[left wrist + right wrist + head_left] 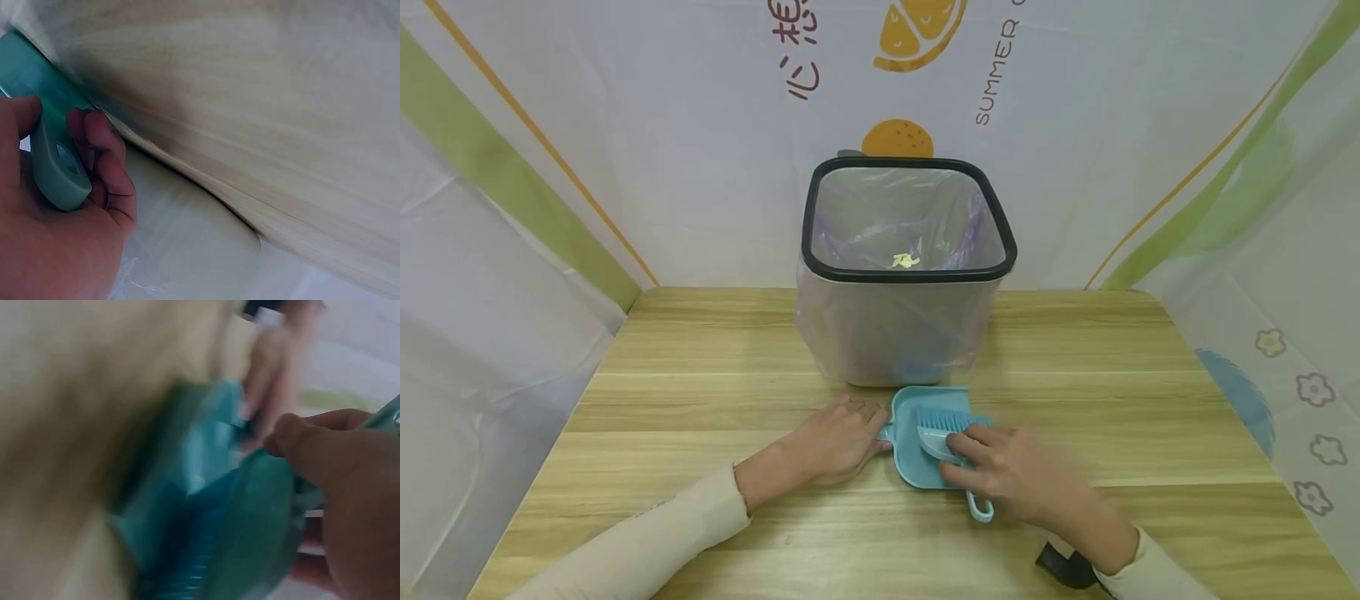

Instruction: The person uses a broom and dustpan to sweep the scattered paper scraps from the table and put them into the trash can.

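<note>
A light-blue dustpan lies on the wooden table in front of the bin, its handle pointing left. My left hand grips that handle; in the left wrist view the thumb and curled fingers are around the dustpan's handle. Over the pan, my right hand holds a light-blue hand brush by its body, with the bristles toward the bin and the hooked handle end toward me. The right wrist view is blurred but shows the brush pinched by the thumb, its bristles against the pan.
A bin with a black rim and a clear plastic liner stands just beyond the dustpan. Pale yellow scraps lie inside it. A printed white curtain hangs behind the table. A black strap is at my right wrist.
</note>
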Motion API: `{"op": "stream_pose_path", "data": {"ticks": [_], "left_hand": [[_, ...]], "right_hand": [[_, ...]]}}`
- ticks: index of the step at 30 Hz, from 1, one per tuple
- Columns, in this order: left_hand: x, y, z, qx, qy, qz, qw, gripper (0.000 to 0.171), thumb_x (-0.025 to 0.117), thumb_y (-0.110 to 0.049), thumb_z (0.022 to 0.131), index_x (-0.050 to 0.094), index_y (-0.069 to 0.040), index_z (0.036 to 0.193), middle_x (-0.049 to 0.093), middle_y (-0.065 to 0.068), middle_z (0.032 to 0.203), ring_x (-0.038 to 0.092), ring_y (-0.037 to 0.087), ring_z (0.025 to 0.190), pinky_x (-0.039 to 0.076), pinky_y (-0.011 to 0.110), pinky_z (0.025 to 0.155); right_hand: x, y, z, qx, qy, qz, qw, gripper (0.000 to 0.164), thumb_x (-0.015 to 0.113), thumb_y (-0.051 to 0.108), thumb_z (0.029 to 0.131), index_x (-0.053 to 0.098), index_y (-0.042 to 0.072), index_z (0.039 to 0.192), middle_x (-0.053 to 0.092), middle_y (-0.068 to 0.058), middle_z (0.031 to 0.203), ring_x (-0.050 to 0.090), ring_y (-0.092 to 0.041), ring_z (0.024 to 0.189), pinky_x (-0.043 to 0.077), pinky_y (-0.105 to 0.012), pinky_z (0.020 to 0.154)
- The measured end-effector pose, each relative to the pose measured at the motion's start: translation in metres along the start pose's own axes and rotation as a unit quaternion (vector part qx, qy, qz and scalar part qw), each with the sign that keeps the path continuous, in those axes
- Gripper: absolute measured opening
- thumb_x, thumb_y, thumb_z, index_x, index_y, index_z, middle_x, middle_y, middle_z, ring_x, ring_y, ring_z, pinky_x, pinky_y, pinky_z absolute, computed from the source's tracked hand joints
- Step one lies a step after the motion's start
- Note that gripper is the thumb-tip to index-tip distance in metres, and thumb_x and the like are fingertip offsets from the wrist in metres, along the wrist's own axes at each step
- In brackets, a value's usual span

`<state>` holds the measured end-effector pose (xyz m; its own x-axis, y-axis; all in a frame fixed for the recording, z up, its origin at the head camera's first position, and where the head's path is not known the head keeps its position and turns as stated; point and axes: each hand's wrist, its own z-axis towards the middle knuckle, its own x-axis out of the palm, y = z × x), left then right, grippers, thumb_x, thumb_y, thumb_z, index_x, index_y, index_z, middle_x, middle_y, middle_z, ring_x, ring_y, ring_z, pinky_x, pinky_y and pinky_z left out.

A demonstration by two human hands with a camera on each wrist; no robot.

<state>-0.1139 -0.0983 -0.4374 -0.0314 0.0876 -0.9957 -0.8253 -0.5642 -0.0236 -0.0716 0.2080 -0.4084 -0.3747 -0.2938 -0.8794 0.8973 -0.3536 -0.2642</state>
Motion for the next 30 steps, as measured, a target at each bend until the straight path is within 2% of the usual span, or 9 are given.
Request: {"op": "stream_pose_path", "data": {"ticks": [3, 5, 8, 12, 16, 21, 24, 30], "left_hand": [[-0.001, -0.001, 0.0, -0.004, 0.006, 0.0, 1.0, 0.029, 0.057, -0.032, 0.116, 0.062, -0.004, 0.121, 0.07, 0.008, 0.107, 0.07, 0.027, 0.1, 0.051, 0.042, 0.087], [-0.001, -0.001, 0.001, -0.005, 0.01, 0.0, 0.9999, 0.03, 0.056, -0.033, 0.116, 0.061, -0.004, 0.121, 0.07, 0.009, 0.107, 0.07, 0.027, 0.1, 0.051, 0.043, 0.087], [-0.002, -0.001, 0.0, -0.006, 0.014, 0.0, 0.9999, 0.031, 0.056, -0.034, 0.116, 0.061, -0.004, 0.122, 0.07, 0.009, 0.108, 0.07, 0.028, 0.102, 0.051, 0.044, 0.088], [-0.003, -0.002, 0.001, -0.007, 0.017, 0.001, 0.9998, 0.032, 0.055, -0.034, 0.116, 0.061, -0.003, 0.123, 0.071, 0.011, 0.111, 0.071, 0.029, 0.104, 0.052, 0.045, 0.091], [-0.003, -0.002, 0.001, -0.006, 0.019, 0.005, 0.9998, 0.032, 0.054, -0.034, 0.117, 0.061, -0.004, 0.123, 0.072, 0.011, 0.112, 0.072, 0.029, 0.106, 0.052, 0.046, 0.091], [-0.003, -0.002, 0.001, -0.004, 0.013, 0.006, 0.9999, 0.031, 0.056, -0.034, 0.116, 0.062, -0.004, 0.123, 0.072, 0.01, 0.11, 0.072, 0.029, 0.104, 0.052, 0.045, 0.09], [-0.004, -0.002, 0.001, -0.006, 0.013, 0.004, 0.9999, 0.033, 0.057, -0.036, 0.115, 0.062, -0.004, 0.124, 0.073, 0.01, 0.112, 0.072, 0.029, 0.106, 0.052, 0.046, 0.091], [-0.006, -0.001, -0.003, -0.018, 0.018, 0.001, 0.9997, 0.041, 0.058, -0.04, 0.115, 0.065, -0.004, 0.134, 0.073, 0.012, 0.126, 0.071, 0.032, 0.12, 0.052, 0.051, 0.105]], "right_hand": [[0.009, 0.007, 0.0, -0.022, 0.0, -0.024, 0.999, 0.028, 0.041, 0.015, 0.117, 0.069, 0.02, 0.112, 0.071, -0.004, 0.114, 0.068, -0.018, 0.086, 0.059, -0.028, 0.065], [0.015, 0.009, -0.001, -0.029, -0.004, -0.028, 0.999, 0.031, 0.038, 0.014, 0.118, 0.068, 0.019, 0.112, 0.071, -0.006, 0.117, 0.069, -0.018, 0.089, 0.06, -0.029, 0.068], [0.02, 0.01, -0.001, -0.03, -0.002, -0.029, 0.999, 0.025, 0.043, 0.013, 0.115, 0.068, 0.018, 0.114, 0.071, -0.008, 0.121, 0.071, -0.021, 0.094, 0.061, -0.031, 0.072], [0.023, 0.012, -0.001, -0.02, 0.022, -0.025, 0.999, 0.021, 0.051, 0.014, 0.109, 0.07, 0.017, 0.118, 0.071, -0.009, 0.126, 0.072, -0.022, 0.102, 0.062, -0.032, 0.075], [0.025, 0.013, 0.0, -0.019, 0.045, -0.024, 0.999, 0.03, 0.058, 0.013, 0.1, 0.073, 0.02, 0.124, 0.072, -0.008, 0.13, 0.071, -0.021, 0.108, 0.062, -0.031, 0.077], [0.024, 0.012, 0.0, -0.019, 0.05, -0.011, 0.998, 0.033, 0.065, 0.013, 0.096, 0.075, 0.021, 0.126, 0.072, -0.008, 0.13, 0.07, -0.02, 0.11, 0.062, -0.03, 0.081], [0.023, 0.011, -0.001, -0.016, 0.057, -0.002, 0.998, 0.035, 0.075, 0.013, 0.093, 0.075, 0.022, 0.127, 0.072, -0.007, 0.13, 0.07, -0.02, 0.111, 0.062, -0.03, 0.082], [0.021, 0.01, -0.004, -0.004, 0.073, 0.03, 0.997, 0.05, 0.093, 0.014, 0.085, 0.076, 0.022, 0.13, 0.073, -0.007, 0.131, 0.071, -0.021, 0.115, 0.062, -0.031, 0.084]]}}
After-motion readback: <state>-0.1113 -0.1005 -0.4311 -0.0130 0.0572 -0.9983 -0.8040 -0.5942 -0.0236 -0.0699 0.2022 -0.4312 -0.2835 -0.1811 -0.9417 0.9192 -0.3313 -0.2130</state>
